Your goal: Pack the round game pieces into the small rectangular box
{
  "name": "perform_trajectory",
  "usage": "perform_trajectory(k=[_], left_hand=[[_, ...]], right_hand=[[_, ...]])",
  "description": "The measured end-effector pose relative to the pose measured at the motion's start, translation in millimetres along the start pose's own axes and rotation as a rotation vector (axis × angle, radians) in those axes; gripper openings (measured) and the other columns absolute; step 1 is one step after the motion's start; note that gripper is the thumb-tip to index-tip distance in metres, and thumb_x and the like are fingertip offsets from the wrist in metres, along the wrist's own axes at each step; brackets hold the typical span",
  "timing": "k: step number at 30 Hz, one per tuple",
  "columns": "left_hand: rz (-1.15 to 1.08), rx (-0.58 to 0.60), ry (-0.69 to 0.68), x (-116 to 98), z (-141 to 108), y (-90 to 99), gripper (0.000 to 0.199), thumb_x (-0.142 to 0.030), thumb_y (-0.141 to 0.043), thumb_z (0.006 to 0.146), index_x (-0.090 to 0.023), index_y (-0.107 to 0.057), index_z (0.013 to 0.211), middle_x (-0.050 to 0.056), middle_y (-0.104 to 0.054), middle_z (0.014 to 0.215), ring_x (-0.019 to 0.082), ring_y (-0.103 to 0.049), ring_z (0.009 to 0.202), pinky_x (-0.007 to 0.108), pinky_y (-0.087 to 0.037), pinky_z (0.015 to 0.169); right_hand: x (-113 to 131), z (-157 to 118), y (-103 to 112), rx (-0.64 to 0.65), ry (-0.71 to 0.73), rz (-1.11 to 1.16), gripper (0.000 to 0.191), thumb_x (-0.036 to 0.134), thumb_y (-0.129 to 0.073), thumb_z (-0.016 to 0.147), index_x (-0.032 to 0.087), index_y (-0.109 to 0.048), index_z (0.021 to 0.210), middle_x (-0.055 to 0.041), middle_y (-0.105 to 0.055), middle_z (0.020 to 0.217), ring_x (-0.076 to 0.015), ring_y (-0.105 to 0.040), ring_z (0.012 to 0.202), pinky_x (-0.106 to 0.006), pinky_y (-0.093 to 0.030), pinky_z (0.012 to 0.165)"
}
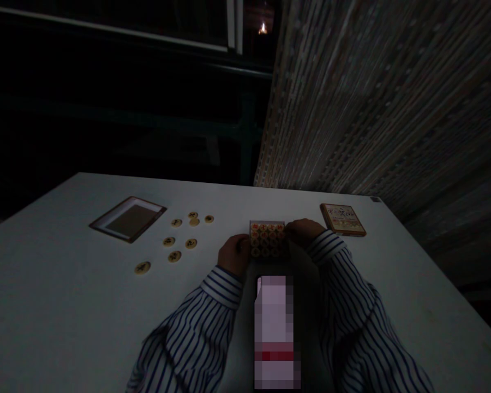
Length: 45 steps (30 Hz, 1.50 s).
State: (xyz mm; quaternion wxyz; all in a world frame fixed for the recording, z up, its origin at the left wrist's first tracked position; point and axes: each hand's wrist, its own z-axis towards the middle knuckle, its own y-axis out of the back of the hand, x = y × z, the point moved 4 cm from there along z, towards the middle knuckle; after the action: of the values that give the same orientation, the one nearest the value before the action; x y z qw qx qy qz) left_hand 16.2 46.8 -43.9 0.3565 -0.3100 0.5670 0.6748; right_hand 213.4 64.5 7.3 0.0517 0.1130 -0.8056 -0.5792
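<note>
A small clear box (249, 223) stands on the white table between my hands, with several round xiangqi pieces (265, 238) with red characters set in rows in it. My left hand (234, 255) grips the box's left side, fingers curled. At the upper right edge my right hand (305, 232) holds the same box; its fingertips are dark and hard to make out. To the left, several loose xiangqi pieces (191, 243) with dark characters lie scattered on the tabletop. One pale piece (194, 222) shows no clear marking and touches another.
An open shallow tray or lid (99, 225) lies at the far left of the table (85, 311). A flat printed box (343, 219) lies at the right. A phone-like object with a blurred screen (274, 322) sits between my forearms. A string curtain (331, 98) hangs behind.
</note>
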Motion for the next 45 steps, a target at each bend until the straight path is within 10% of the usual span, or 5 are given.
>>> perform_trajectory(k=[45], left_hand=[[0.096, 0.138, -0.085, 1.0, -0.6, -7.0, 0.028, -0.026, -0.044, 0.076, -0.022, -0.059, 0.100, 0.003, -0.065, 0.095, 0.018, -0.058, 0.089, 0.031, -0.046, 0.080]], right_hand=[[-0.4, 6.6, -7.8, 0.007, -0.003, 0.027, 0.038, 0.030, -0.045, 0.075, 0.020, -0.051, 0.111, -0.0072, -0.063, 0.096, -0.0192, -0.058, 0.088, -0.027, -0.042, 0.071]])
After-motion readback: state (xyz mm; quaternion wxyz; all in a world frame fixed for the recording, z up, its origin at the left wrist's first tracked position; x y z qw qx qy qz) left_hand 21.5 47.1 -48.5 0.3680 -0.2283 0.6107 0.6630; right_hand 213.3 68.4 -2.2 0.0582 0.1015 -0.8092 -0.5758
